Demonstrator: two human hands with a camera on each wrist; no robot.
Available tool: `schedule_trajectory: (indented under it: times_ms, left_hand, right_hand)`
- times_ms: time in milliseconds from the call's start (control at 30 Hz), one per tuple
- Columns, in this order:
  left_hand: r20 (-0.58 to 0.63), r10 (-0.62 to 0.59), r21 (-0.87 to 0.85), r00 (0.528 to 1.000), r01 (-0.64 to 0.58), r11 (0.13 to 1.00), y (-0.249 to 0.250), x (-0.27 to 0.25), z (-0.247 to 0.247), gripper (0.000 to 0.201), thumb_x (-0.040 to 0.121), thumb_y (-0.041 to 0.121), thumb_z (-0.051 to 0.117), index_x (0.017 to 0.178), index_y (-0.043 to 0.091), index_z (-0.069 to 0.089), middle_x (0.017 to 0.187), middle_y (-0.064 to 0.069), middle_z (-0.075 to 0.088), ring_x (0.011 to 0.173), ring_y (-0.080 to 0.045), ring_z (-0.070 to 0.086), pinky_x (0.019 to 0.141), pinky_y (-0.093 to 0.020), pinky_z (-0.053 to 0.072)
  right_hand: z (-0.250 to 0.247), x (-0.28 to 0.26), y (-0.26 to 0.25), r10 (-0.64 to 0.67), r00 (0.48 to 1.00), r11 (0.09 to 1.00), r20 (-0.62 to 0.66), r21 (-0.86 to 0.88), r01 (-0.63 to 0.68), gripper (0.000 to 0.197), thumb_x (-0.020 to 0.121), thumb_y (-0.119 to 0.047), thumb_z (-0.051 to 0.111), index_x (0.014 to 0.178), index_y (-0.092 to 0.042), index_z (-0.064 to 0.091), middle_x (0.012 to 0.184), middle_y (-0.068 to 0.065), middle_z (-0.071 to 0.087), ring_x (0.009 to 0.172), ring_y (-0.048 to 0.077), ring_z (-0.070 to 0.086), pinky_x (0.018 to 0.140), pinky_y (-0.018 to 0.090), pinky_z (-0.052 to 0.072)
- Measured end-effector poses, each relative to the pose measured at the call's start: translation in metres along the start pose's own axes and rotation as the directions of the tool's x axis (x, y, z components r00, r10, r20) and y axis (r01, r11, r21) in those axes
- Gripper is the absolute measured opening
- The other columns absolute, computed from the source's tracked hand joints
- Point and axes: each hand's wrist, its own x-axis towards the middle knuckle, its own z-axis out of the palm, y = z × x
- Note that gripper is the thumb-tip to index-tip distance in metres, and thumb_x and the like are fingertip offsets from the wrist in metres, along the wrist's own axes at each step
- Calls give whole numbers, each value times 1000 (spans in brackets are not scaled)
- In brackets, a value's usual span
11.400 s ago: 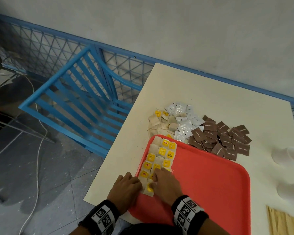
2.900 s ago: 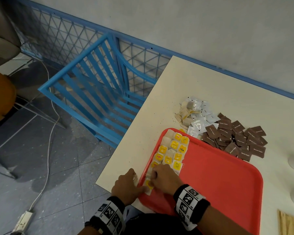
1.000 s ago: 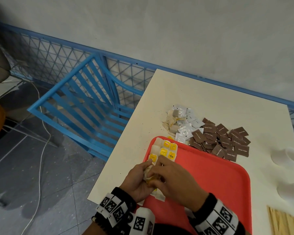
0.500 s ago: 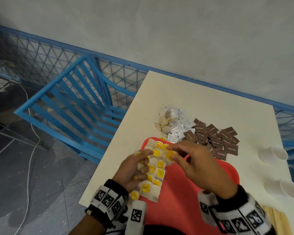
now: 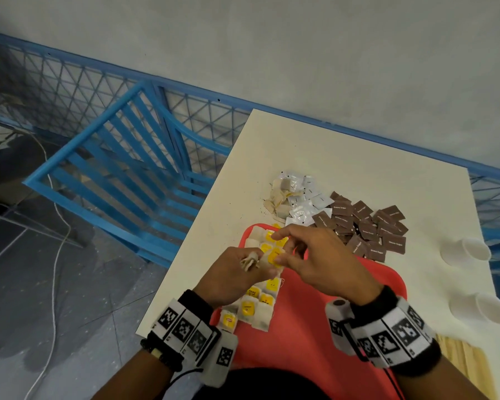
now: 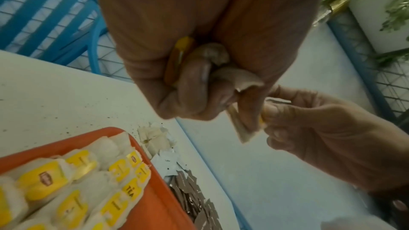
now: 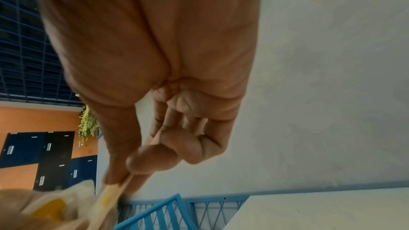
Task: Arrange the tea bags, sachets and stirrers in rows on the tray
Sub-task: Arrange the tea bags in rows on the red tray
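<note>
Head view shows me my left hand (image 5: 237, 272) clutching a bunch of tea bags (image 5: 250, 259) above the red tray (image 5: 344, 342), as a supply, I judge, while my right hand (image 5: 315, 261) pinches one tea bag (image 5: 274, 256) off it to lay beside the rows (image 5: 257, 306) at the tray's left edge.

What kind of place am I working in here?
Probably a café or canteen seating corner: a cream table against a wall, a blue slatted chair beside it, paper cups, and a red serving tray with tea bags.
</note>
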Motion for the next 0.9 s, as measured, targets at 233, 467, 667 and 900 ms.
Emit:
schedule_trajectory:
  times_ms: [233, 467, 667, 900]
  left_hand:
    - [28, -90, 263, 996, 79, 962, -45, -17, -17, 33, 81, 43, 76, 79, 12, 66, 63, 4, 56, 61, -7, 47, 60, -28, 40]
    - [-207, -227, 518, 952, 304, 800, -117, -65, -24, 10, 79, 40, 72, 75, 33, 66, 75, 17, 68, 74, -2, 61, 69, -30, 48]
    - [-186, -335, 626, 924, 374, 684, -138, -73, -12, 28, 77, 56, 56, 98, 41, 67, 96, 8, 67, 93, -21, 64, 78, -35, 52]
    - [-141, -357, 716, 923, 344, 607, -138, -72, -8, 23, 89, 55, 58, 106, 42, 67, 107, 8, 61, 107, -20, 59, 84, -33, 47]
  right_hand:
    - [38, 4, 2, 12, 992, 1000, 126, -14, -11, 7, 85, -25, 74, 81, -19, 72, 69, -12, 64, 65, -1, 56, 60, 12, 39]
    - [111, -15, 22, 120, 842, 993, 526, -61, -104, 7, 80, -18, 74, 84, -13, 74, 77, -8, 67, 68, 1, 61, 66, 20, 49]
    - [154, -8, 35, 174, 824, 982, 539, -36, -184, 11, 81, -9, 73, 91, -7, 77, 91, 5, 76, 80, 10, 67, 66, 11, 42]
    - [169, -5, 48, 213, 873, 976, 438, -134, -170, 12, 81, -13, 64, 88, -16, 73, 94, 1, 73, 92, 19, 67, 77, 26, 50]
